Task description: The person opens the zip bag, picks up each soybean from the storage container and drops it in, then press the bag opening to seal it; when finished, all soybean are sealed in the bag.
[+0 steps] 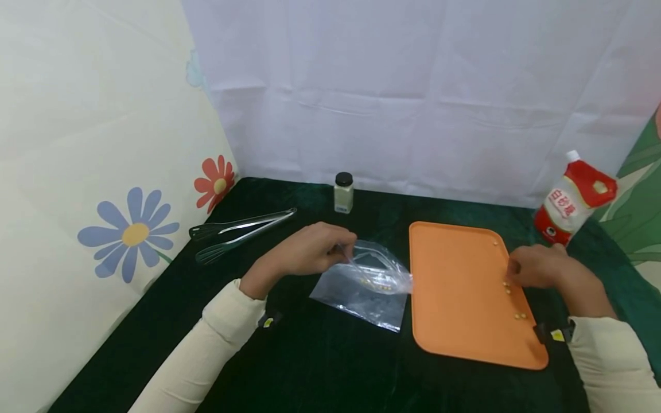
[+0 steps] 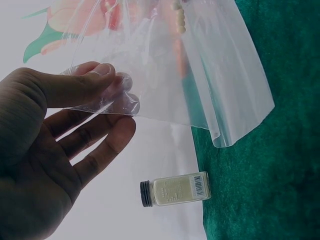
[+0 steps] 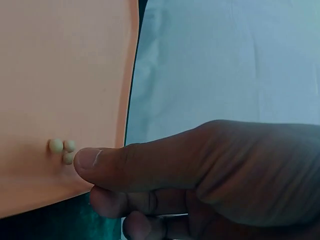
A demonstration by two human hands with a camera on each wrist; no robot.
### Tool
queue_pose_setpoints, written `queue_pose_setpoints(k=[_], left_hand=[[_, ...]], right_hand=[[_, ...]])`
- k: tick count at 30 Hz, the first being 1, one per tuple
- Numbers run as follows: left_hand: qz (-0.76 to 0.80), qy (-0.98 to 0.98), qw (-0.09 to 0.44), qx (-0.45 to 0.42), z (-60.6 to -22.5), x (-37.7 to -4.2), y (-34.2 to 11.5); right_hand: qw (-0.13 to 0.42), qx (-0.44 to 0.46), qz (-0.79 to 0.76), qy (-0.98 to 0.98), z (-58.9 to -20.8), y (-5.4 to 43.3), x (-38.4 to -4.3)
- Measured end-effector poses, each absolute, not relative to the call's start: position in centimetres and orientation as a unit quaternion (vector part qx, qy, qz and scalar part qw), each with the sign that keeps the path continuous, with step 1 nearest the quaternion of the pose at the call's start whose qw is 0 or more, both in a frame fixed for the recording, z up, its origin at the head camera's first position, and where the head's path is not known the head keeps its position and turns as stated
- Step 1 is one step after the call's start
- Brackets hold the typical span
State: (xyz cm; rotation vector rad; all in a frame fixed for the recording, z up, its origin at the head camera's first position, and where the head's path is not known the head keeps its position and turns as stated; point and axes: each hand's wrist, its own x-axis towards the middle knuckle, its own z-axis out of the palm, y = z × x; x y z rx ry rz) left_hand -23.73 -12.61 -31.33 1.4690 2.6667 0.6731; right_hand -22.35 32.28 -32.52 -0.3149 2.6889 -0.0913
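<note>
Along the right edge of the orange tray (image 1: 459, 287), small pale balls (image 3: 56, 145) lie loose, three of them close together just beside the thumb of the right hand (image 1: 549, 272). That hand's thumb lies close over curled fingers; whether a ball is caught between the tips cannot be told. At the tray's left edge, a clear plastic bag (image 1: 364, 301) lies on the dark green tabletop (image 1: 310, 367), its upper film pinched between thumb and index finger of the left hand (image 1: 310, 252), whose other fingers are spread. More balls (image 2: 178, 19) show through the film, apparently inside.

The likeliest mishap seems to be a runaway ball: nudged by the thumb, something so small and round could roll past the low rim onto the tabletop beyond the right edge. One could also squirt from between the fingertips, since it would offer little to grip. The bag looks thin and limp, so a slackened left pinch might let the raised film collapse, while a hard tug might spill its contents beside the tray's left edge.
</note>
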Motion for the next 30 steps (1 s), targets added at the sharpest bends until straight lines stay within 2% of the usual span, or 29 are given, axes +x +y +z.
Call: queue_pose_setpoints(k=[7, 20, 22, 25, 30], left_hand=[[0.217, 0.852, 0.010, 0.477, -31.3, -23.7, -12.7], [0.219, 0.849, 0.008, 0.482, -31.3, -23.8, -12.7], [0.219, 0.849, 0.009, 0.481, -31.3, -23.8, -12.7], [0.221, 0.849, 0.012, 0.480, -31.3, -23.8, -12.8], [0.223, 0.849, 0.014, 0.480, -31.3, -23.8, -12.7]], right_hand=[[0.231, -0.102, -0.041, 0.967, -33.0, 32.3, -22.8], [0.223, -0.111, -0.037, 0.968, -33.6, 32.5, -23.0], [0.209, -0.119, -0.033, 0.970, -33.5, 32.6, -23.1], [0.158, -0.141, -0.049, 0.976, -33.4, 32.5, -23.0], [0.062, -0.178, -0.173, 0.967, -32.9, 31.2, -22.6]])
